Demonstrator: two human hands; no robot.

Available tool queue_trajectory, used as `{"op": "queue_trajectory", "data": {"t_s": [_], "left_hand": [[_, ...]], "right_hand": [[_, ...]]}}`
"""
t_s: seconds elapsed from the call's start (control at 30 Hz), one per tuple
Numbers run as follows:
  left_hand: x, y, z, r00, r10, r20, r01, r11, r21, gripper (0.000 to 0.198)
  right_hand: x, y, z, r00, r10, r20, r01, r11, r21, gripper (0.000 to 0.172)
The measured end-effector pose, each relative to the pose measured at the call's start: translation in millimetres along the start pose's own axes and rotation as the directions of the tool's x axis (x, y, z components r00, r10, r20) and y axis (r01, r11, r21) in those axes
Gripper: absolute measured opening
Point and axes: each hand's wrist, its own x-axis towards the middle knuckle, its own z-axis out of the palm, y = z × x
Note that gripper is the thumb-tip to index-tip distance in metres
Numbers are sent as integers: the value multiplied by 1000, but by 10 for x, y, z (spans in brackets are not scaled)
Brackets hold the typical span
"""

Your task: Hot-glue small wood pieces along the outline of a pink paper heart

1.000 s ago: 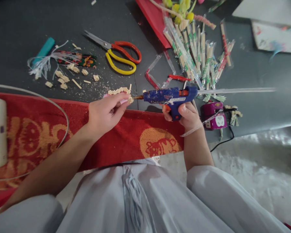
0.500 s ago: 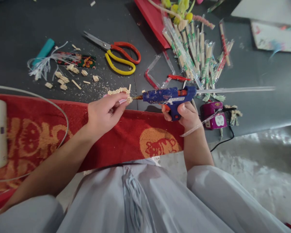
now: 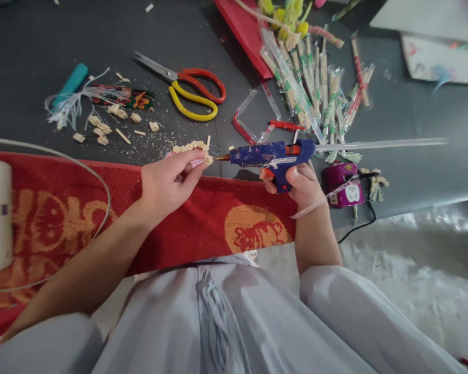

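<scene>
Glue gun [image 3: 257,155], centre of frame, right hand's [image 3: 303,186] grip clamped around its handle. Left hand [image 3: 167,179], left of centre, grip pinched on a pale knobbly piece [image 3: 191,146]; nozzle tip [image 3: 221,157] at its right end, contact unclear. Step looks like applying glue; next move likely calls for steady nozzle alignment, piece held firm.

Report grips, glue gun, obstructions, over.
Right grip on glue gun. Left grip pinching small pale piece by the nozzle, contact unclear. Nothing visibly blocking the nozzle; scissors lie clear of grips.
</scene>
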Motion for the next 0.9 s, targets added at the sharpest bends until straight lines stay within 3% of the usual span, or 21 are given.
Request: {"op": "queue_trajectory", "data": {"t_s": [0.13,0.27,0.43,0.5,0.57,0.7,0.77,0.9], "left_hand": [[-2,-2,10,1000,-27,-9,27,1000,-14,20],[-1,-15,7,999,-34,-16,34,999,-10,22],[10,-35,6,999,-19,-34,19,1000,-9,21],[16,-43,15,999,-16,-42,15,999,-29,21],[21,-51,25,998,-32,-45,30,999,-42,21],[31,-62,34,993,-103,-62,102,994,-25,19],[37,-67,32,988,-150,-44,151,988,14,16],[56,-69,41,973,-226,50,219,968,125,16]], "right_hand": [[-10,-29,-20,999,0,-35,-2,999,-54,53],[9,-35,-74,995,-53,-86,38,985,-166,45],[57,6,-223,980,-117,-164,34,898,-438,37],[84,-18,-248,977,-163,-138,47,794,-606,45],[115,-68,-230,980,-187,-67,66,627,-776,48],[165,-154,-127,996,-76,-44,-21,286,-958,42],[166,-177,-88,997,-17,-70,-65,194,-979,42],[132,-282,-53,995,40,-89,-93,107,-990,55]]}}
